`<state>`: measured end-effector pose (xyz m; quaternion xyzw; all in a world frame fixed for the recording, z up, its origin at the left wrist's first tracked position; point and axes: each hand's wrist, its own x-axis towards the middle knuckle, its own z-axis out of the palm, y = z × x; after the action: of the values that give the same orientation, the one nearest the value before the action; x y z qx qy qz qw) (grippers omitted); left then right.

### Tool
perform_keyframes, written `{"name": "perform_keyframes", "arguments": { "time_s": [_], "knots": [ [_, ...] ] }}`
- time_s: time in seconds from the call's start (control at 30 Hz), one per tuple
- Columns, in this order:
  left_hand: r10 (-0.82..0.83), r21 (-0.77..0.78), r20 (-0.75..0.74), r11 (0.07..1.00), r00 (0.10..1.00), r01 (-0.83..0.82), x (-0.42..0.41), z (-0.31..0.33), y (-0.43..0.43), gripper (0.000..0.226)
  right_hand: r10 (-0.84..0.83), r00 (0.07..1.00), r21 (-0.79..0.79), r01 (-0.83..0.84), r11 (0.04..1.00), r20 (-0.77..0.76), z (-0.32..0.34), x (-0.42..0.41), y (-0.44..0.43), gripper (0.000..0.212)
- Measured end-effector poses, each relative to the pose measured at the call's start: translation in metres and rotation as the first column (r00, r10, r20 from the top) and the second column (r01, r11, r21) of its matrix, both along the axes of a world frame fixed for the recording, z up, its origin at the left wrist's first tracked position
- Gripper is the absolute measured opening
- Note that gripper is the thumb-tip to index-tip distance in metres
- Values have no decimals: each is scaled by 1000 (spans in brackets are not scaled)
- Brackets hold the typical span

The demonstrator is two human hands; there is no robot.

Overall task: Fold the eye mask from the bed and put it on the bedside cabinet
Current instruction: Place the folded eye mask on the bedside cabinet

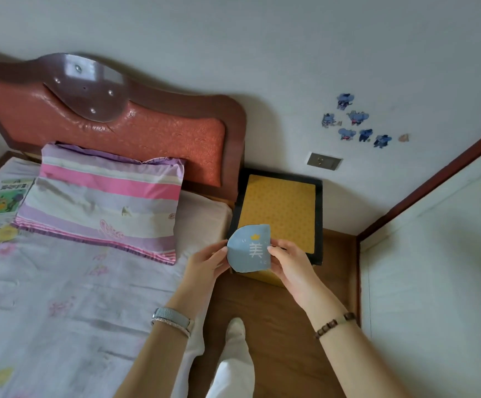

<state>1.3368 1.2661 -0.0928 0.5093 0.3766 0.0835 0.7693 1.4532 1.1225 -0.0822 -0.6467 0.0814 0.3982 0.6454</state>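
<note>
nearest, the left hand [204,261] and right hand [289,264] pinch the folded blue eye mask [249,248] by its side edges, in the air over the front edge of the bedside cabinet [280,209]. its strap is hidden. the cabinet's near corner sits behind the mask. beyond lie the bed [61,282], striped pillow [104,196], half-covered book [5,198], headboard [147,127] and wall stickers [357,122].
</note>
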Motion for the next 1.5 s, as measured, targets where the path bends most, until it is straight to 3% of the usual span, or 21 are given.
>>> {"name": "perform_keyframes", "arguments": {
  "time_s": [0.3, 0.5, 0.63, 0.8, 0.93, 1.23, 1.5],
  "knots": [
    [-56, 31, -141, 998, 988, 61, 99, -63, 80, 31, 52, 999, -150, -50, 987, 8, -57, 94, 82, 31],
    [19, 30, -215, 999, 976, -13, 169, -128, 111, 33, 127, 991, -260, -113, 959, 35, -118, 163, 126, 30],
    [66, 28, -241, 998, 968, -61, 209, -180, 126, 33, 176, 984, -329, -155, 932, 36, -160, 202, 148, 18],
    [98, -30, -271, 993, 958, -110, 250, -239, 139, 33, 216, 976, -398, -194, 897, 12, -215, 239, 168, 36],
    [128, -57, -325, 986, 937, -154, 275, -276, 145, 33, 187, 982, -416, -169, 894, 1, -253, 260, 177, 38],
    [170, -24, -415, 980, 894, -197, 284, -305, 145, 32, 95, 994, -347, -111, 931, -62, -281, 267, 176, 34],
    [178, -6, -429, 980, 886, -199, 287, -288, 135, 37, 98, 994, -333, -107, 937, -43, -270, 264, 169, 39]
  ]
}}
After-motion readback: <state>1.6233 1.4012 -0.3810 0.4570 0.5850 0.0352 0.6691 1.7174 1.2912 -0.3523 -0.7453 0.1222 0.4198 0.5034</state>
